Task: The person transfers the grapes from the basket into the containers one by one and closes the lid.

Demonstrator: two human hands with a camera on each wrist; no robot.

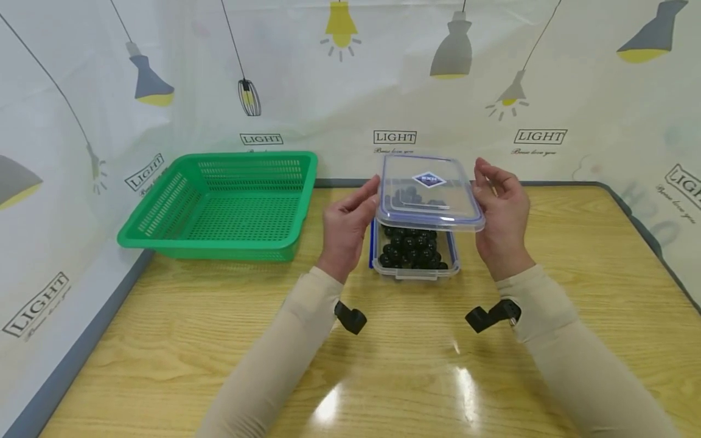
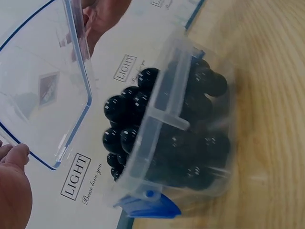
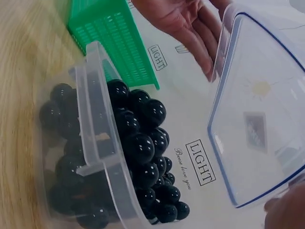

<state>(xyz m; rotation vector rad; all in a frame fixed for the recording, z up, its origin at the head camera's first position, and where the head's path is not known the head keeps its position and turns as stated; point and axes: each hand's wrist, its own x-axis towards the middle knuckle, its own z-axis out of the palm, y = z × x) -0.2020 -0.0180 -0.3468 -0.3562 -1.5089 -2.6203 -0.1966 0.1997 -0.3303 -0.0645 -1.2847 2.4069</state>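
Observation:
A clear plastic lid [image 1: 429, 193] with a blue seal and a diamond-shaped label is raised over a clear food container [image 1: 416, 274]. My left hand [image 1: 346, 230] holds the lid by its left edge, and my right hand [image 1: 504, 219] grips the opposite edge. Glossy dark round fruit-like balls [image 1: 411, 246] fill the container, which stands on the table. Both wrist views show a gap between the lid [image 2: 43, 114] and the balls [image 3: 139, 148], which heap above the container's rim. A blue side clip [image 2: 151, 206] hangs folded outward on the container.
A green perforated plastic basket [image 1: 246, 243] stands at the left back of the wooden table [image 1: 411, 365]. Behind the table hangs a white backdrop [image 1: 394, 91] printed with lamps. Black wrist-camera mounts [image 1: 350, 317] jut inward from both sleeves.

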